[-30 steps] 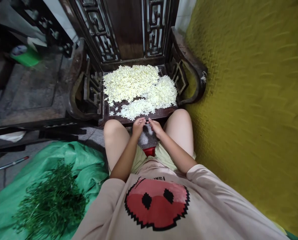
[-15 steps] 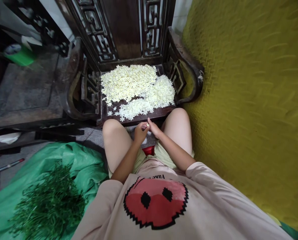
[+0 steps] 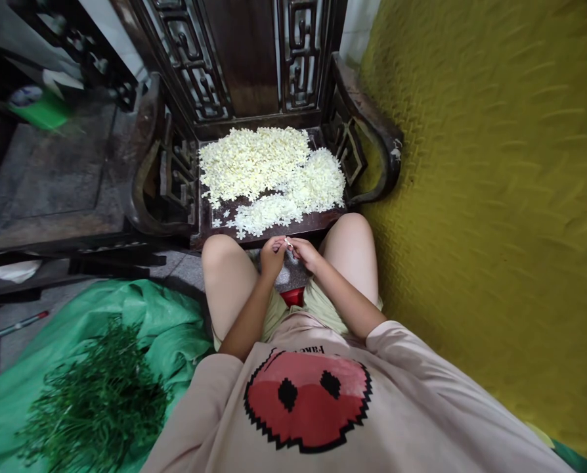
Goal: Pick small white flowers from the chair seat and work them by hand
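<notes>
Pale flowers (image 3: 254, 164) lie heaped on the seat of a dark wooden chair (image 3: 249, 72) in the upper middle of the frame, overlapping so closely that most single blossoms are hard to pick out; the chair's back is cut off by the top edge. Just below, the left hand (image 3: 272, 255) and right hand (image 3: 303, 251) meet at the fingertips around a small pale flower (image 3: 287, 242) (too tiny to make out well). Fingers on both hands are curled, but I cannot tell which of them clamp it. Between the thighs, a red object (image 3: 293, 297) is mostly hidden. Leafy greenery (image 3: 101, 401) lies on a green sheet (image 3: 146, 295) at lower left, cut off by the frame.
</notes>
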`<state>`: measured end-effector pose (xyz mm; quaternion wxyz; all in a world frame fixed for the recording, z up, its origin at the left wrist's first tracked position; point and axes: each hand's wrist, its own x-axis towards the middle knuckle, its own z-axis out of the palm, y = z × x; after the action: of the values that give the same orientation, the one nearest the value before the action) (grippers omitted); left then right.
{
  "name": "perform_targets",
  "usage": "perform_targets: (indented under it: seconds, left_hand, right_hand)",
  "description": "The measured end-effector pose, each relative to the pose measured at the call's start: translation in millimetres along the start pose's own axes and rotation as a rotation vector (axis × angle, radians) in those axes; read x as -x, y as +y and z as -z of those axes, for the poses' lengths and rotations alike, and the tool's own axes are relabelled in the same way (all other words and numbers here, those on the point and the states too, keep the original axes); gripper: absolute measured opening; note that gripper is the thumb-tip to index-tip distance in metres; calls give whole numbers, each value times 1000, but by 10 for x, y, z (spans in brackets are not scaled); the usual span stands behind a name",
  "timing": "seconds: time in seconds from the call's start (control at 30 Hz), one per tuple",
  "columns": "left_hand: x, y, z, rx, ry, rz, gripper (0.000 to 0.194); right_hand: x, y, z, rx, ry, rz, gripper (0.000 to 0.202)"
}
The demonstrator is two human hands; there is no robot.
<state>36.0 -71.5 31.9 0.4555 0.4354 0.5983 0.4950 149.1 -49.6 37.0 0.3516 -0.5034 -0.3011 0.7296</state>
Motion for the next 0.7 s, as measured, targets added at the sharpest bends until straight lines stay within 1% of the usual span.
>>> perform_targets:
  seconds: [0.1, 0.2, 0.3, 0.47, 0.6, 0.7]
  left_hand:
    - [1, -22, -25, 66, 30, 36, 20]
    - [7, -21, -43, 142, -2, 98, 17]
    - [4, -5, -42, 228, -29, 158, 21]
    - [-30, -3, -22, 412, -42, 336, 28]
    - [-49, -2, -11, 513, -87, 432, 27]
    - [-48, 9, -5, 571, -107, 472, 25]
  right_hand:
    - [-12, 4, 20, -43, 98, -5, 34]
    - [-30, 14, 34, -71, 153, 16, 38]
    - [-44, 30, 36, -77, 147, 38, 41]
    - [-48, 44, 28, -81, 67, 44, 43]
    - [-43, 39, 31, -64, 38, 40, 41]
    - [-43, 40, 38, -64, 34, 34, 41]
